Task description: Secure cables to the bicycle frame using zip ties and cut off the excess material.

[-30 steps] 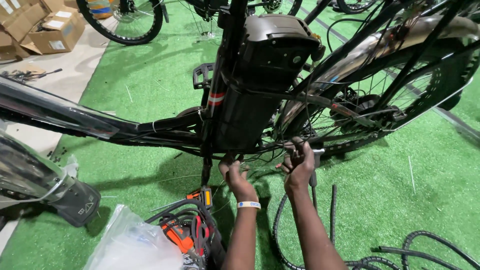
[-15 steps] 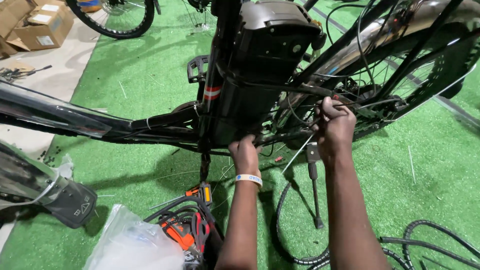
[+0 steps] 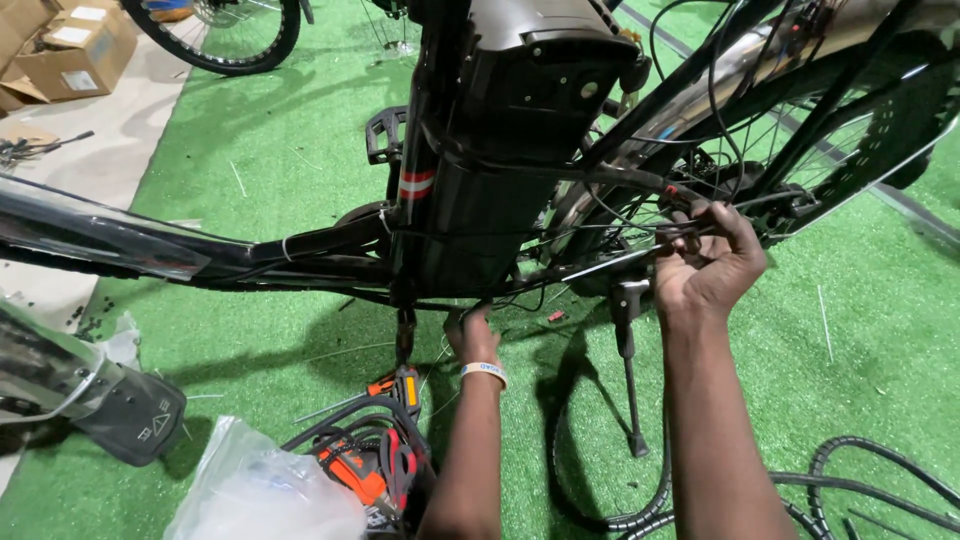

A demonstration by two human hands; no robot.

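Observation:
A black electric bicycle frame [image 3: 250,252] stands on its kickstand [image 3: 628,370] on green artificial turf. A big black battery pack [image 3: 505,150] sits against the seat tube. My left hand [image 3: 472,335], with a white wristband, reaches up under the bottom of the frame beneath the battery; its fingers are partly hidden. My right hand [image 3: 705,265] is higher and further right, fingers pinched on thin black cables [image 3: 640,235] that run along the chainstay beside the rear wheel [image 3: 800,170].
An orange and black tool [image 3: 375,465] and a clear plastic bag [image 3: 265,490] lie on the turf at the bottom left. Black spiral hose [image 3: 860,480] curls at the bottom right. Cardboard boxes [image 3: 70,55] and another bicycle wheel [image 3: 225,40] sit at the far left.
My right hand has risen from under the frame and moved right to the cables by the rear wheel. My left hand stays under the battery area.

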